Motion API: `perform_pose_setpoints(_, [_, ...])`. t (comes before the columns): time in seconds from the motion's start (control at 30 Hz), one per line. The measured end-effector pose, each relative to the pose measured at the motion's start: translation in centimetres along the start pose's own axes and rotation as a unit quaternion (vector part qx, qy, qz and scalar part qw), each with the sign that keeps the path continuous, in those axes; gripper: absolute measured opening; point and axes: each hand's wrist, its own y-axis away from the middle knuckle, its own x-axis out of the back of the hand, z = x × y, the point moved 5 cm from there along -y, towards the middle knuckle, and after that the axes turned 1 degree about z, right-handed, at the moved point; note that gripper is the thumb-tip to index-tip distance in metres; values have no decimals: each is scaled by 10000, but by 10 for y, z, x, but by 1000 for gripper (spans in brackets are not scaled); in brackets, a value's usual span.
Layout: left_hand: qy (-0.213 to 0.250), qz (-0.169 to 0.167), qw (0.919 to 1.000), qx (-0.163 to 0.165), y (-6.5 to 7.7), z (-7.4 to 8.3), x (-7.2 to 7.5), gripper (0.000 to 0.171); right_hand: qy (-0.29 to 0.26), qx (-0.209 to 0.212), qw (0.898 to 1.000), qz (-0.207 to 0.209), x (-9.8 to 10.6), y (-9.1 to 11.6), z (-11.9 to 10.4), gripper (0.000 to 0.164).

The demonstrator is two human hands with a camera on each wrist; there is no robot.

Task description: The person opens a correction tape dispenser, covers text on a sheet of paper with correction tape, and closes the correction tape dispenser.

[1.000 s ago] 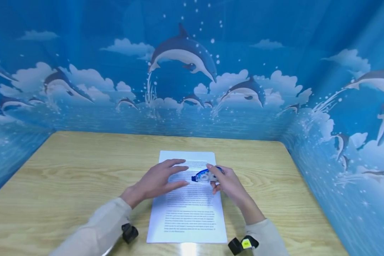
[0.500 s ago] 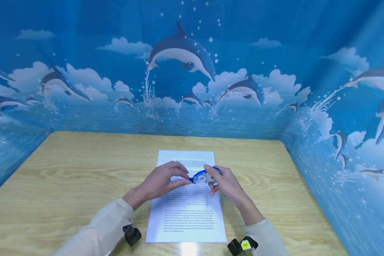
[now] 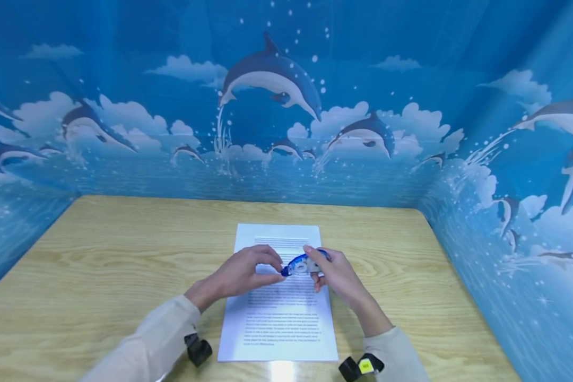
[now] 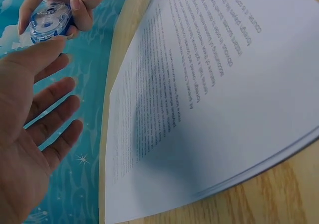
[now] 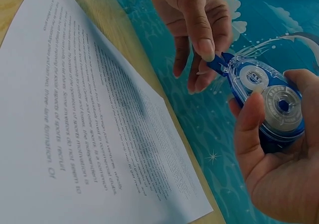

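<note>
Above the printed paper (image 3: 286,323), my right hand (image 3: 339,273) holds a correction tape (image 3: 300,265) with a clear and blue body. Its white reels show through the case (image 5: 281,107) in the right wrist view. From the other side, my left hand (image 3: 241,271) pinches the small blue cap (image 5: 217,63) at the tip between thumb and forefinger. Its other fingers are loosely spread, as the left wrist view shows. In that view the tape dispenser (image 4: 50,22) appears beyond my left thumb, its tip hidden.
The paper is a thin stack of sheets on a wood-grain table (image 3: 124,254). A blue curtain with dolphins (image 3: 172,106) stands along the table's back and sides. A black wrist camera (image 3: 198,351) sits by each sleeve.
My left hand has moved right and closed its fingertips on the tip of the correction tape; before, its fingers were spread apart from it. My right hand has barely moved.
</note>
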Motion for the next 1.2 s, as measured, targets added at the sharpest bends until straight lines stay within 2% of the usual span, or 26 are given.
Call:
perform_pose_setpoints(0.07, [142,-57,9999,52,0,-1,-2,14,-29,1,10000,-18,0,0,0,54])
perform_pose_setpoints(0.3, [1079,-51,9940,140,-1,-10,-9,9,-141,-43,9999,-44,-2,0,3,56])
perform_pose_setpoints(0.47, [1140,-132,9928,331,-1,-15,-14,10,-130,27,9998,-112,-3,1,3,53])
perform_pose_setpoints(0.67, [1067,-237,9936,294,-3,-11,-20,8,-225,41,9995,-216,-6,3,4,59])
perform_pose_setpoints(0.77, [1088,-246,9932,336,-4,-10,-23,8,-327,49,9992,-221,-6,4,4,54])
perform_pose_setpoints(1.0, [1477,-140,9880,429,-8,-10,-30,13,-491,103,9983,-292,-8,6,2,44])
perform_pose_setpoints(1.1, [1550,-71,9864,537,-9,-10,-31,12,-504,95,9982,-317,-9,7,1,41])
perform_pose_setpoints(1.2, [1510,-52,9862,671,-8,-11,-31,18,-510,97,9982,-305,-9,7,1,40])
